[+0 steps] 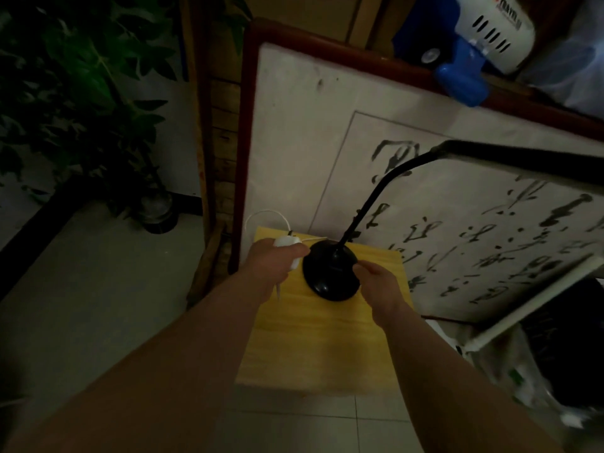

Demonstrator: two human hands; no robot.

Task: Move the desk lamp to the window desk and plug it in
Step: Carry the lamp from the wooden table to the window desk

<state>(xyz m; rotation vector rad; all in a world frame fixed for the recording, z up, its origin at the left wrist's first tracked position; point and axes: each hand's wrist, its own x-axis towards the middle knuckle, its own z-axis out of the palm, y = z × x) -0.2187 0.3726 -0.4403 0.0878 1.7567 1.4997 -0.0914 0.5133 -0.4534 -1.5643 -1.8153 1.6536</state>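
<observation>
Both my hands are at the desk lamp (330, 273), whose round black base sits on the far part of a small yellow wooden tabletop (322, 341). My left hand (273, 264) is at the base's left edge, fingers curled closed around a white plug (287, 245), with a pale prong or cord end poking down below my palm. A thin white cord (264, 214) loops up from the plug on the far left and runs back toward the base. My right hand (380, 282) is on the right side of the base, fingers bent and touching its rim, only partly closed; I cannot tell whether it truly grips. From the base's far side the black neck (369, 204) curves up and right to the long lamp head. Behind the tabletop leans a red-framed calligraphy sheet (425, 197). Far left stands a potted plant (98, 93) on the pale floor.
</observation>
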